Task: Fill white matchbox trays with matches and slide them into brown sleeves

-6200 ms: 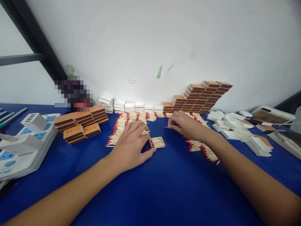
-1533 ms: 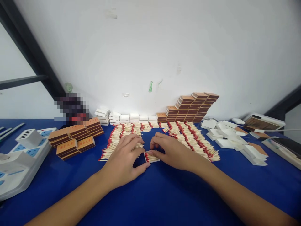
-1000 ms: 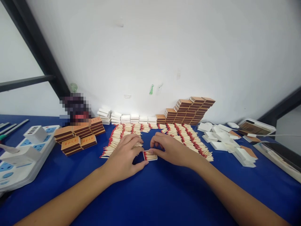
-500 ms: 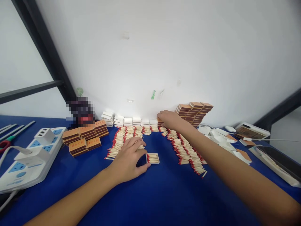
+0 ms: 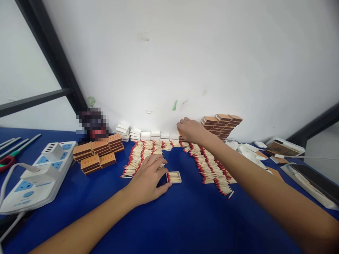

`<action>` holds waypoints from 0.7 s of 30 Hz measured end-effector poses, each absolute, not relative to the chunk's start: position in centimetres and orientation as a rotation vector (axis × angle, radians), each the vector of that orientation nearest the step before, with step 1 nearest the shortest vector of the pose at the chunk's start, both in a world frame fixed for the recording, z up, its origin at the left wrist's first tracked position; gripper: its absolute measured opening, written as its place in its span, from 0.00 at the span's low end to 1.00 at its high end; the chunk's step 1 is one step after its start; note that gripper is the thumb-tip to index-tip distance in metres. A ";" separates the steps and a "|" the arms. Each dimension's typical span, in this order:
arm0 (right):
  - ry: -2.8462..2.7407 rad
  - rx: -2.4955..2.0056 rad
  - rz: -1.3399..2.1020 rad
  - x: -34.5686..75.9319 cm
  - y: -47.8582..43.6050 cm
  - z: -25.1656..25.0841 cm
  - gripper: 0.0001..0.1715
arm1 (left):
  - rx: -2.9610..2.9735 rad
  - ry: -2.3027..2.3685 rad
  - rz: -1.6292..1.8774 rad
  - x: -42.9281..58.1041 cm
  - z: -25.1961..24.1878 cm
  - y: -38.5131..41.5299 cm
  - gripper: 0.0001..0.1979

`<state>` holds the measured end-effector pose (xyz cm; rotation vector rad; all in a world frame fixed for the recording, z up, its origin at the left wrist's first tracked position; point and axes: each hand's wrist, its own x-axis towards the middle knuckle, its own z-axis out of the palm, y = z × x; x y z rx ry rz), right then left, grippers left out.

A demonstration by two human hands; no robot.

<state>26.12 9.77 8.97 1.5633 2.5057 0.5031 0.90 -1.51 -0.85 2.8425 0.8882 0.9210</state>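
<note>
A small white matchbox tray filled with red-tipped matches lies on the blue table. My left hand rests beside it, fingers curled, thumb touching the tray's left end. My right hand is stretched to the back wall, fingers closed on a brown matchbox sleeve at the left end of the stepped stack of brown sleeves. Loose matches lie in rows to the left and to the right of the tray.
Closed orange matchboxes sit at left beside a white power strip. White empty trays line the wall and lie scattered at right. A phone and a flat tray are at far right; scissors at far left.
My right hand left the filled tray and reached back to the stack of brown sleeves by the wall. My left hand stayed beside the tray.
</note>
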 end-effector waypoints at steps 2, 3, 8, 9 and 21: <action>2.609 1.584 0.455 26.9 7.4 9.4 0.17 | 2.839 0.888 0.985 0.9 -0.5 -1.4 0.12; 2.675 1.650 0.368 27.4 6.0 9.4 0.15 | 2.835 0.896 1.031 0.9 -0.3 -1.3 0.12; 2.936 1.746 -0.168 29.4 -0.9 6.9 0.18 | 2.788 0.992 1.205 0.8 0.4 -0.7 0.13; 2.955 1.728 -0.209 29.6 -1.7 6.3 0.17 | 2.782 0.997 1.220 0.8 0.4 -0.6 0.13; 2.966 1.632 -0.099 28.2 -3.4 4.1 0.22 | 2.786 0.995 1.223 1.0 -0.1 -0.7 0.15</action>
